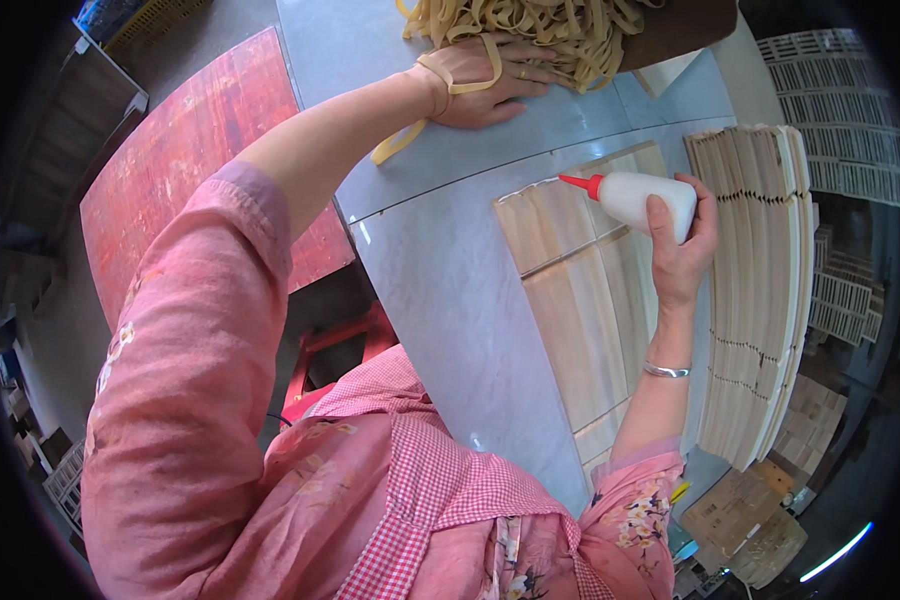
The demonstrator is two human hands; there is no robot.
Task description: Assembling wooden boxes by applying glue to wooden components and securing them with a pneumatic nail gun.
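Observation:
My right hand (684, 240) is wrapped round a white squeeze glue bottle (638, 200) with a red nozzle. The bottle is tilted on its side, its tip just above the far edge of a pale wooden panel (570, 300) with grooves across it. A wet white line shows along that edge near the tip. Fingers stretched, my left hand (485, 90) lies against a heap of tan flat elastic bands (530, 25) at the far side. One band loops over the back of this hand, and another loose band (398, 143) hangs by the wrist.
A tall stack of thin wooden panels (755, 280) stands right of the panel on the grey table (430, 280). To the left is a red, worn board (200, 160), with a red stool (340, 350) below it. Slatted stacks (840, 110) and cartons (740, 520) sit further right.

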